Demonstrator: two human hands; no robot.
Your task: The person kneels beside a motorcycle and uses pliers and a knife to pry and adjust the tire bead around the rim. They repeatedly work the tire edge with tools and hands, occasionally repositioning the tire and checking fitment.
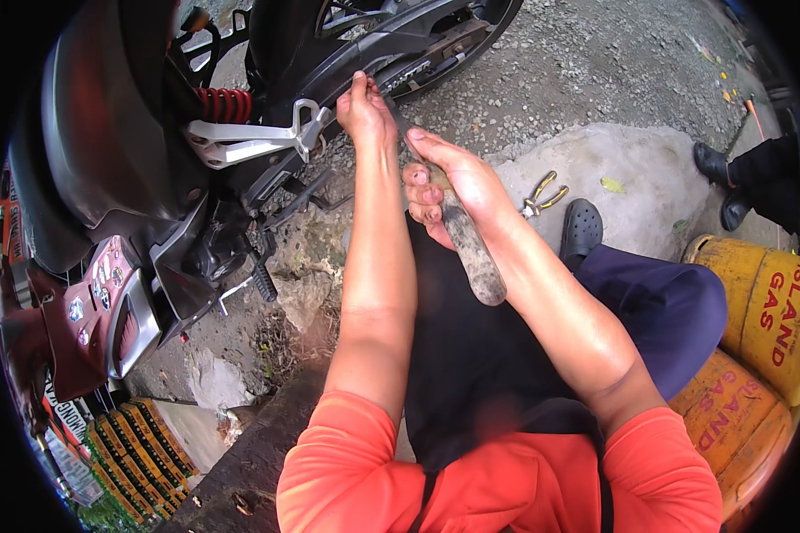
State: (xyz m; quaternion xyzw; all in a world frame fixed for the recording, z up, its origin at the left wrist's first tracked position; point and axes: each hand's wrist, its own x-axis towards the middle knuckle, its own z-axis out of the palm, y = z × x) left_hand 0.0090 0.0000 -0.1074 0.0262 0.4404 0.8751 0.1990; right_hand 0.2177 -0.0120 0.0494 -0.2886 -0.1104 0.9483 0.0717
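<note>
A long, narrow, knife-like tool with a mottled, worn grey handle point(474, 253) slants across my two hands. My right hand point(453, 182) grips it where the handle meets the dark, thin shaft, its thumb stretched along the shaft. The handle's butt sticks out toward me, over my right forearm. At the far end, my left hand point(369, 115) is closed with curled fingers on the dark shaft, close beside the motorcycle's rear wheel point(444, 53). The tip is hard to make out there.
The motorcycle point(107, 133) fills the left, with a silver footrest bracket point(249, 142). Yellow-handled pliers point(545, 195) lie on a concrete patch point(631, 169) by my dark clog point(582, 229). Yellow gas cylinders point(755, 302) stand at right, below another person's shoes point(720, 182).
</note>
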